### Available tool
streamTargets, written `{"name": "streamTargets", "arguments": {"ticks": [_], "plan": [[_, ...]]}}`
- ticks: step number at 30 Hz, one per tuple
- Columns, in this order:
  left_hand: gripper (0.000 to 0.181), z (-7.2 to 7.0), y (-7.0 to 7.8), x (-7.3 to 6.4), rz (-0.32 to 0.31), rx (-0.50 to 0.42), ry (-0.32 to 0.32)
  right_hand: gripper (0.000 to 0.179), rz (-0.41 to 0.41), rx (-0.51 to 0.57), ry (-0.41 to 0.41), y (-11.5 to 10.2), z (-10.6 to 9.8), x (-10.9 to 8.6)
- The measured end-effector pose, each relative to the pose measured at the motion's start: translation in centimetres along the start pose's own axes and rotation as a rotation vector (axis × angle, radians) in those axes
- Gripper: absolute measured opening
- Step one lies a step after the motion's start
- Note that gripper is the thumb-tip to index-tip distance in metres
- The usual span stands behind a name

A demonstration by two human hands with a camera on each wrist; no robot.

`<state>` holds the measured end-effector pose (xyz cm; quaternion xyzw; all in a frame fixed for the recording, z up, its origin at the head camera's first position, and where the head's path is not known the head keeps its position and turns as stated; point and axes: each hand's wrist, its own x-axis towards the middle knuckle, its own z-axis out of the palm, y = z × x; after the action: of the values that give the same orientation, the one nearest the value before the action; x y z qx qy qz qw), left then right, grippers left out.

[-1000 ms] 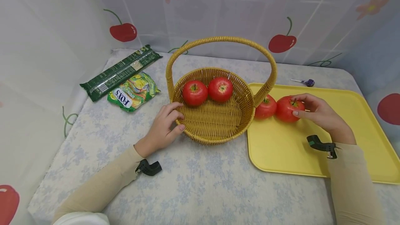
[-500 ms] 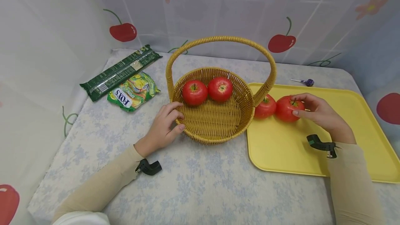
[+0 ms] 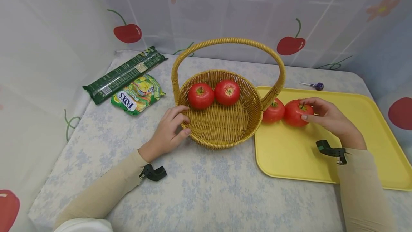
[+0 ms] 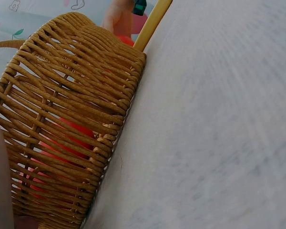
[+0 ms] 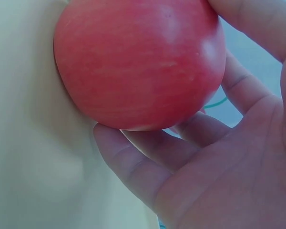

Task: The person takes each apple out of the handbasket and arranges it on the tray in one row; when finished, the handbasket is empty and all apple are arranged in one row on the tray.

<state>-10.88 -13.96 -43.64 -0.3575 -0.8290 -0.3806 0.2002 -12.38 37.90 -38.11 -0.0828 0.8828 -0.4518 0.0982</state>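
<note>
A woven basket [image 3: 219,124] with a tall arched handle stands mid-table. Two red apples, a left one [image 3: 200,97] and a right one [image 3: 227,93], lie at its back. My left hand [image 3: 167,128] holds the near-left rim, fingertips hooked over it; the left wrist view shows the basket's side [image 4: 71,95] close up. On the yellow tray [image 3: 289,153] to the right, my right hand [image 3: 331,117] grips a red apple [image 3: 293,114] between thumb and fingers. This apple touches another apple [image 3: 271,113], partly hidden by the basket. The right wrist view has the gripped apple [image 5: 138,62] against the tray.
A long green packet [image 3: 125,76] and a green Fox's candy bag [image 3: 138,95] lie at the back left. Behind the tray is a purple-wrapped lollipop [image 3: 318,86]. The table has a pale flowered cloth [image 3: 222,189]; patterned curtains [image 3: 225,13] hang behind it.
</note>
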Motion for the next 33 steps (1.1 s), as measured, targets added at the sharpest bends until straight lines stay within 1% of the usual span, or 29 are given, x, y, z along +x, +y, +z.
{"name": "streamTargets", "arguments": {"ticks": [7,15,19,26,33], "plan": [[0.062,-0.04,0.10,0.00,0.002,0.004,0.001,0.038,-0.005,0.008,-0.005,-0.02,-0.01,0.00],[0.063,-0.14,0.19,0.02,0.000,0.003,-0.002,0.040,0.027,0.007,-0.011,0.09,-0.12,0.00],[0.064,-0.14,0.18,0.05,-0.005,0.002,-0.005,0.042,0.026,-0.002,-0.009,-0.08,-0.15,-0.05],[0.062,-0.10,0.15,0.05,-0.003,0.003,0.003,0.049,0.062,-0.027,0.027,-0.65,-0.02,-0.17],[0.063,-0.11,0.21,0.10,-0.011,0.004,-0.001,0.050,0.064,-0.041,0.047,-0.90,-0.37,-0.46]]}}
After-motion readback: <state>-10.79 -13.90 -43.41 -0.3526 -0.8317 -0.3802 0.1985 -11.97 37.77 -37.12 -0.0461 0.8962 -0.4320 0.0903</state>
